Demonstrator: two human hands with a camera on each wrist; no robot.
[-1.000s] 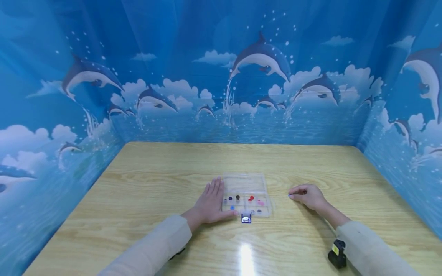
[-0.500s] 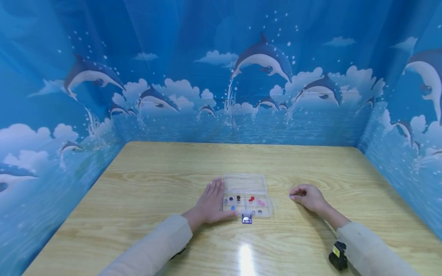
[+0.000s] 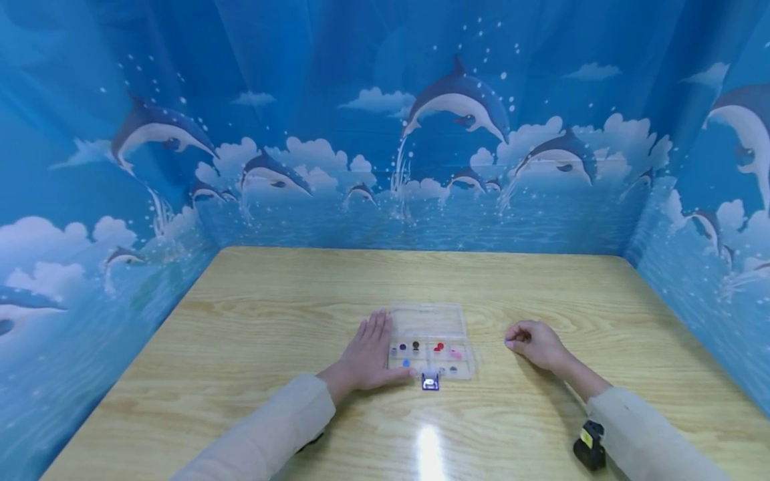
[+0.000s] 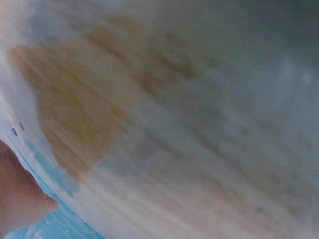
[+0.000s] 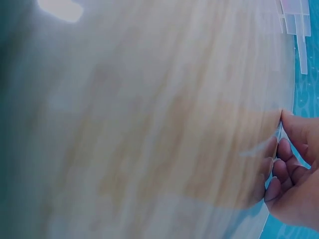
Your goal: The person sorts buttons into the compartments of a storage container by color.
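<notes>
A clear plastic compartment box (image 3: 442,361) stands on the table with its transparent lid (image 3: 428,319) folded back. Small round pieces lie in its compartments: dark ones (image 3: 416,345), red ones (image 3: 439,347), pink ones (image 3: 456,355) and a blue one (image 3: 406,363). My left hand (image 3: 368,357) lies with fingers straight along the box's left side, its thumb by the front edge. To the right of the box, my right hand (image 3: 537,343) is low at the table, thumb and forefinger pinching a tiny blue piece (image 3: 506,342), mostly hidden. Fingers curl in the right wrist view.
At the box's front edge is a purple-framed clear latch (image 3: 430,381). A black wrist camera (image 3: 589,445) sits beneath the right sleeve. The wood-grain table (image 3: 289,287) is bordered by a blue dolphin-print curtain (image 3: 337,160). Light glares near the front.
Both hands and the box keep their places. The head view has shifted very slightly, and less of the blue piece shows at my right fingertips.
</notes>
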